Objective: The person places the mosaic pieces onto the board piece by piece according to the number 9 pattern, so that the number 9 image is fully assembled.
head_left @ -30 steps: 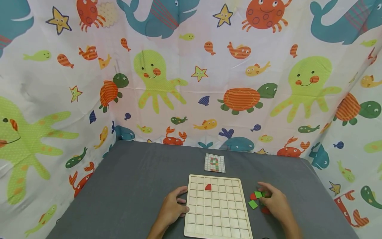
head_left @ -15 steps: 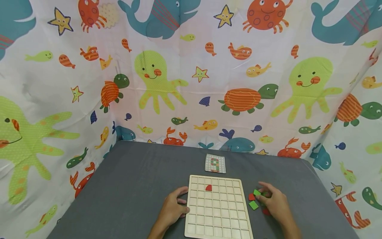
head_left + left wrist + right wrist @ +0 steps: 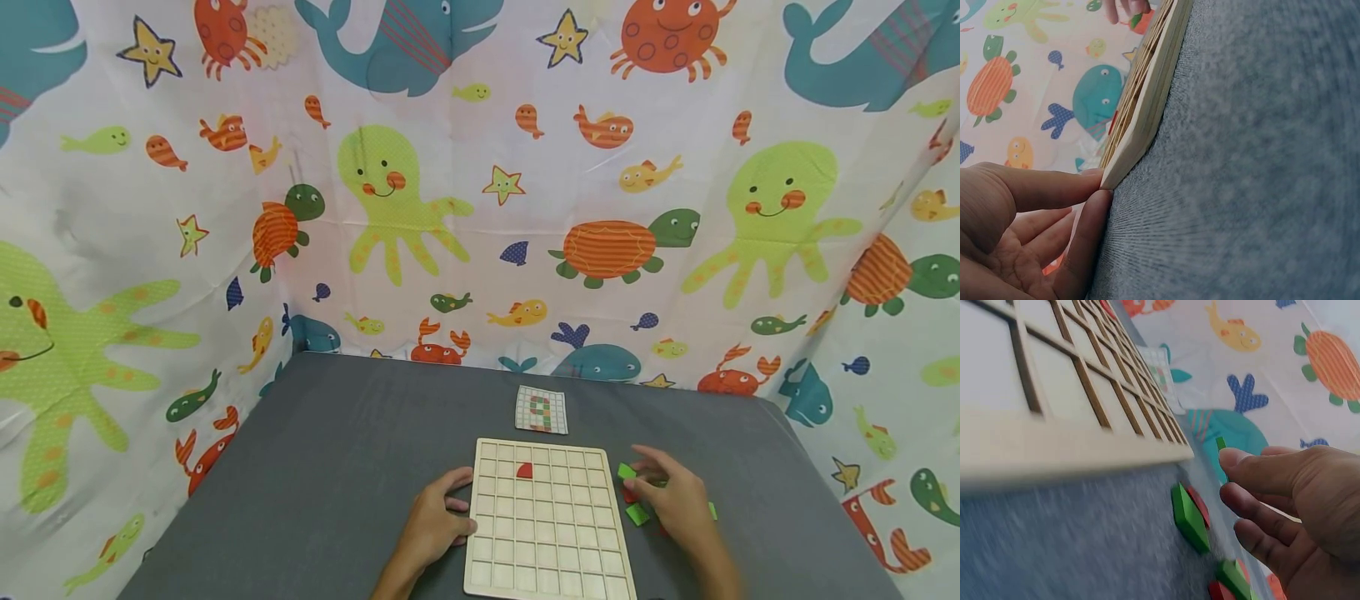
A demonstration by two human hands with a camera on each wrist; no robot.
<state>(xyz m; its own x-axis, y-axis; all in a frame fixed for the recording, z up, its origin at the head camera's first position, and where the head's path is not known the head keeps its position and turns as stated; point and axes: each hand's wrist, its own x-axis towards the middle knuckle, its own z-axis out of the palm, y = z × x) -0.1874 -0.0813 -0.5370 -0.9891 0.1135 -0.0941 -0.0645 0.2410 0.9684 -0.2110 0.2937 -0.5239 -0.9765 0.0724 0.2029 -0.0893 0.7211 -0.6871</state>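
Note:
A pale wooden grid board lies on the grey table, with a red quarter-round tile in one of its upper cells. My left hand holds the board's left edge; in the left wrist view, thumb and finger meet at the rim. Right of the board, my right hand pinches a green square tile between thumb and fingers. Only a sliver of this green tile shows past the thumb in the right wrist view. Loose green tiles and red tiles lie below that hand, partly hidden.
Behind the board lies a small white pattern card with a coloured grid figure. A curtain printed with sea animals hangs round the back and sides of the grey table.
My right hand has lifted the green tile from the loose pile and moved a little left, toward the board. The left hand stays at the board's edge.

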